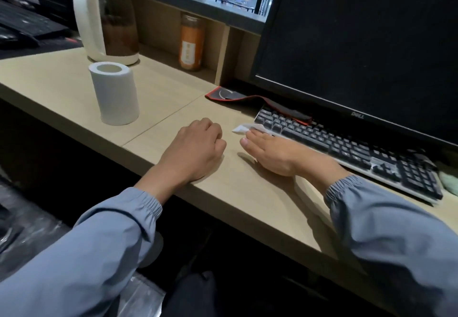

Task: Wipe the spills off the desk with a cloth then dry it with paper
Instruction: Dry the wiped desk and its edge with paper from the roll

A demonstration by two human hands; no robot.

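Observation:
My right hand point(275, 154) lies flat on the light wooden desk point(247, 192), fingers straight, pressing a crumpled piece of white paper point(250, 128) against the desk beside the keyboard's left end. Most of the paper is hidden under my fingers. My left hand point(195, 148) rests on the desk just left of it, curled into a loose fist with nothing in it. A white paper roll point(114, 93) stands upright farther left. No cloth shows in view, and I see no wet spill on the desk.
A black keyboard point(347, 148) lies right of my hands under a dark Dell monitor point(359, 43). A black and red mouse pad point(238, 97) sits behind. A white kettle point(104, 21) and an orange jar point(192, 41) stand at the back.

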